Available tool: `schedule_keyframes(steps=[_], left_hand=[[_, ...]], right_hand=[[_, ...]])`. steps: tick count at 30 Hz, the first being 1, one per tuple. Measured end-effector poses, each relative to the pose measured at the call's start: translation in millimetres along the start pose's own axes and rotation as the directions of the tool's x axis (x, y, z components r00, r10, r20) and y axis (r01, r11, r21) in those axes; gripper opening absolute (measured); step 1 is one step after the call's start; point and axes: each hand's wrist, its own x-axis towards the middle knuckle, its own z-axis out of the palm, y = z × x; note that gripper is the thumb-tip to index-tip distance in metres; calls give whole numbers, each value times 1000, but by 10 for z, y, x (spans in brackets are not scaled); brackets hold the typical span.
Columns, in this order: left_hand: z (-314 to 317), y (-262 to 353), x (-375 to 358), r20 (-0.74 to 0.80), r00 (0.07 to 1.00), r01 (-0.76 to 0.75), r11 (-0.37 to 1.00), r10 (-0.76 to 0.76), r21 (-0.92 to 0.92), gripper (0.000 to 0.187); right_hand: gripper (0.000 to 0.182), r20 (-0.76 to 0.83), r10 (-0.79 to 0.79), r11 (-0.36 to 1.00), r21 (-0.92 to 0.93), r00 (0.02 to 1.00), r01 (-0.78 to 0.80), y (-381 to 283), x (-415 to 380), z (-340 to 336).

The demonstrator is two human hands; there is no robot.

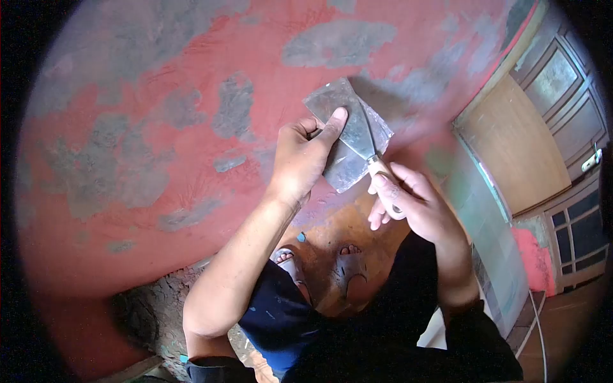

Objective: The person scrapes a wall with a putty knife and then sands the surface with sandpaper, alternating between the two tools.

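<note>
My right hand (415,198) is wrapped round the pale handle of a putty knife (359,133), whose wide metal blade points up and to the left. Behind that blade lies a flat, roughly rectangular grey plate (343,169) with worn, whitish edges. My left hand (303,156) is closed at the plate's left side, its thumb pressed on the blade's face and its other fingers curled, partly hidden. Blade and plate overlap, held up in front of the red wall.
Grey patches (233,105) mark the red wall (268,83). To the right are a wooden board (517,147), a panelled door (562,83) and a windowed panel (580,230). Sandaled feet (350,268) stand on the brownish floor. Rough rubble (169,313) lies at lower left.
</note>
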Motion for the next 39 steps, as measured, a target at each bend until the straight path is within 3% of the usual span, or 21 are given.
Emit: schedule_keyframes(steps=[2, 3, 4, 7, 11, 15, 17, 21, 23, 25, 27, 28, 29, 31, 33, 34, 36, 37, 39], left_hand=[[-42, 118, -27, -14, 1000, -21, 999, 22, 26, 38], [-55, 177, -41, -66, 997, -33, 997, 38, 77, 37], [-60, 232, -59, -118, 992, -35, 991, 51, 131, 36], [-64, 398, -134, -91, 995, -21, 984, 38, 176, 30], [-239, 262, -234, -181, 973, -86, 950, 145, 301, 27], [-378, 239, -297, -262, 958, -83, 988, 115, 127, 25], [-365, 261, -338, -284, 946, -102, 977, 153, 188, 24], [-353, 250, -292, -335, 905, -99, 895, 263, 434, 33], [-341, 269, -292, -298, 902, -112, 836, 312, 537, 29], [-467, 194, -272, -261, 931, -73, 830, 256, 553, 29], [-566, 157, -261, -216, 957, -37, 821, 194, 570, 28], [-604, 156, -268, -192, 967, -25, 817, 165, 575, 28], [-643, 146, -282, -172, 976, -11, 814, 136, 580, 28], [-698, 102, -295, -150, 980, -24, 823, 132, 568, 27], [-666, 193, -360, -98, 993, -5, 831, 72, 557, 26], [-631, 237, -400, -102, 992, -1, 832, 68, 554, 26], [-545, 315, -471, -49, 997, -19, 836, 54, 548, 26], [-510, 318, -509, -54, 997, -17, 839, 55, 544, 26], [-475, 304, -581, -100, 990, -39, 876, 98, 481, 26]], right_hand=[[28, 20, -4, 992, 129, 1000, 1, 89, 64, 82], [29, -4, -28, 998, 60, 1000, 28, 115, 105, 165], [29, 17, -68, 989, 136, 998, 65, 195, 138, 266], [30, 29, -102, 962, 258, 994, 91, 196, 154, 601], [31, 91, -76, 974, 220, 993, 54, 202, 210, 793], [28, 124, -93, 983, 168, 988, 71, 227, 262, 957], [28, 115, -128, 982, 151, 985, 110, 189, 313, 1037], [24, 122, -146, 988, 62, 982, 139, 221, 359, 1168], [23, 81, -242, 957, -144, 967, 252, 333, 443, 1175], [24, 115, -229, 953, -176, 967, 246, 341, 477, 1051], [31, 436, -298, 711, -492, 849, 503, 426, 556, 800], [40, 354, 32, 852, -499, 935, 159, 267, 562, 706], [44, 331, -74, 921, -339, 941, 191, 303, 579, 589], [39, 23, -97, 973, -210, 995, 99, 137, 567, 451], [33, -252, -229, 942, -301, 940, 149, -68, 660, 375], [33, -248, -225, 942, -302, 942, 145, -163, 720, 354], [28, -228, -519, 763, -557, 824, 328, -322, 846, 360], [28, -221, -519, 761, -558, 825, 329, -336, 900, 376], [26, -97, -509, 821, -352, 855, 449, -298, 1002, 438]])
